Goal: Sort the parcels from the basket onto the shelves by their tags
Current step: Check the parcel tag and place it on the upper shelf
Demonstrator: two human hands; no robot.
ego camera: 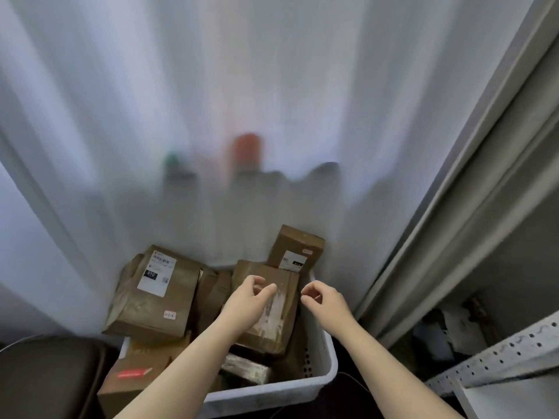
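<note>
1. In the basket (328,367) at the foot of the curtain (211,116), brown parcels are piled to the rim. At least five show, and some are hidden under others.
2. A large labelled parcel (157,297) leans over the left side. A taped parcel (272,316) lies on top at the centre. A smaller labelled parcel (298,246) stands tilted at the back right corner, and a parcel with a red strip (133,376) sits at the near left.
3. The left hand (252,294) hovers over the taped parcel, fingers loosely curled with thumb apart, gripping nothing. Contact with the parcel cannot be confirmed.
4. The right hand (322,299) hovers just beside that parcel's right edge, fingers likewise loosely curled, holding nothing.
5. The shelves (499,352) stand to the right, near the basket. Blurred items lie on a lower level, and I cannot tell whether they are parcels.
6. Assessment: the basket is full, so sorting appears to be at an early stage, with most of it left to do. The taped parcel is the likely pick, but no tag shows on its upper face, so it would need turning to be read.
</note>
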